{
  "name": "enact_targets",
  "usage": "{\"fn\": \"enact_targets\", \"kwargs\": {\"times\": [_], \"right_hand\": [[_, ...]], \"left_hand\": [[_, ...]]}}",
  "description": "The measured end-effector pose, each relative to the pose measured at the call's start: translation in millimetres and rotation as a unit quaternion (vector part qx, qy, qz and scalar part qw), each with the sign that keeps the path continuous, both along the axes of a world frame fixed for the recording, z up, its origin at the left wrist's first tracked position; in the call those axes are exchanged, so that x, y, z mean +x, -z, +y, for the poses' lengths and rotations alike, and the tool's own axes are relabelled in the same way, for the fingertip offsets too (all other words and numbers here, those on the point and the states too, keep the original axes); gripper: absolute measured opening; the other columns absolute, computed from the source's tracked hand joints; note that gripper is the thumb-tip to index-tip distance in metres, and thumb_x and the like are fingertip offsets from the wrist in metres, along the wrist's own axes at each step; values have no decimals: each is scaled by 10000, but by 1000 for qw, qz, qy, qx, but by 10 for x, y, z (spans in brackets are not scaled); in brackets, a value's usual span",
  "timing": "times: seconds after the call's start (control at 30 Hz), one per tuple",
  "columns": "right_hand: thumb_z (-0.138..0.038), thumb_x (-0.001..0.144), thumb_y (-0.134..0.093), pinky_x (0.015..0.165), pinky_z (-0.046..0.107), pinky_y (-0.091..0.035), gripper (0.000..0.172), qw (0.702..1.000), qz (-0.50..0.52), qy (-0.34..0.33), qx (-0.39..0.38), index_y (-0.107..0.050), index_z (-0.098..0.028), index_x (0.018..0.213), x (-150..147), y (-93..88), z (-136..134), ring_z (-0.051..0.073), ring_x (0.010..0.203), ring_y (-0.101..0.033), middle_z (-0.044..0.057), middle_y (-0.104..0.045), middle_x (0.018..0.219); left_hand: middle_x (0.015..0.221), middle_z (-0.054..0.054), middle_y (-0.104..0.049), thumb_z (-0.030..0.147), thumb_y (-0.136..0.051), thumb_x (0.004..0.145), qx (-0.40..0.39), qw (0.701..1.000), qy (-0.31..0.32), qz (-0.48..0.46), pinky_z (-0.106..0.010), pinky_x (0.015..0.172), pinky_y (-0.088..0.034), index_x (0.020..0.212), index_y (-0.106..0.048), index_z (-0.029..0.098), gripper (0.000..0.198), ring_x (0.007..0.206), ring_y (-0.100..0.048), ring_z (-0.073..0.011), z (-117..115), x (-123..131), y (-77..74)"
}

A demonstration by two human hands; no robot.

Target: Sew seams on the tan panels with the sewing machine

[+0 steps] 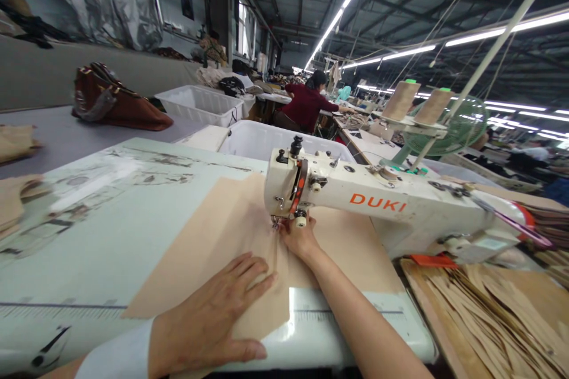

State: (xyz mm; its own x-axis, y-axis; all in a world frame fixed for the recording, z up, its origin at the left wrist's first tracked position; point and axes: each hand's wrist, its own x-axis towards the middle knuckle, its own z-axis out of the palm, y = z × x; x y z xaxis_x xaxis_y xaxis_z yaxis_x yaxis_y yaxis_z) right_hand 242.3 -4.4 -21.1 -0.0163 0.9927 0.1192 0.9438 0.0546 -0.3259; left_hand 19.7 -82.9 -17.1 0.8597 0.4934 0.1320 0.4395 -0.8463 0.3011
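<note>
A white sewing machine (382,207) marked DUKI stands on a pale green table (102,231). A tan fabric sheet (213,237) lies flat under its needle. My left hand (208,320) rests on the near part of the fabric, palm down, fingers stretched out and apart. My right hand (300,240) sits on the fabric right below the needle area, fingers curled against the cloth at the presser foot; I cannot make out whether they pinch it.
A stack of tan cut pieces (489,314) lies at the right. White bins (253,139) stand behind the table, a brown bag (115,100) at the left. Two thread cones (415,103) and a green fan (453,130) are behind the machine. A person in red (306,106) works farther back.
</note>
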Motion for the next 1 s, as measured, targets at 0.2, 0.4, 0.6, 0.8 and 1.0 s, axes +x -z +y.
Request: {"fn": "enact_targets", "kwargs": {"times": [0.2, 0.4, 0.6, 0.8, 1.0], "right_hand": [[-198, 913, -512, 934, 407, -339, 142, 999, -5, -28, -16, -643, -177, 960, -9, -91, -90, 284, 1146, -428, 116, -614, 1097], [-176, 867, -539, 888, 379, -364, 133, 1000, -2, -12, -23, -645, -174, 947, -32, -75, -96, 271, 1085, -463, 109, -612, 1043], [-218, 908, -496, 940, 460, -337, 232, 1000, -11, 25, 7, -654, -159, 1067, -53, 52, -10, 342, 1201, -386, 165, -586, 1187], [-191, 877, -535, 988, 465, -335, 357, 999, -6, 18, 39, -596, -179, 1228, 23, 104, 195, 325, 1233, -404, 131, -575, 1262], [-164, 931, -463, 1011, 425, -379, 247, 995, -8, -69, 76, -629, -159, 1113, 155, -29, -287, 263, 1135, -521, 138, -614, 1160]], "left_hand": [[1484, -204, -409, 602, -648, 847, -2, 1000, -1, 8, -594, 1103, -336, 1467, -408, 181, 787, 1379, -349, -399, -17, 12, -3], [1487, -193, -406, 587, -653, 850, -2, 1000, -6, 28, -587, 1107, -335, 1476, -395, 187, 786, 1381, -346, -392, -20, 15, -26], [1485, -198, -402, 592, -647, 855, 2, 1000, 2, -5, -592, 1108, -326, 1481, -379, 185, 793, 1385, -332, -398, -1, -11, 68], [1500, -200, -380, 614, -625, 858, -17, 1000, -1, 17, -596, 1113, -312, 1491, -365, 185, 807, 1400, -303, -400, 5, 2, 9], [1495, -200, -397, 624, -664, 821, -29, 999, -5, 14, -595, 1116, -312, 1480, -394, 178, 841, 1393, -321, -412, 11, -12, -33]]}}
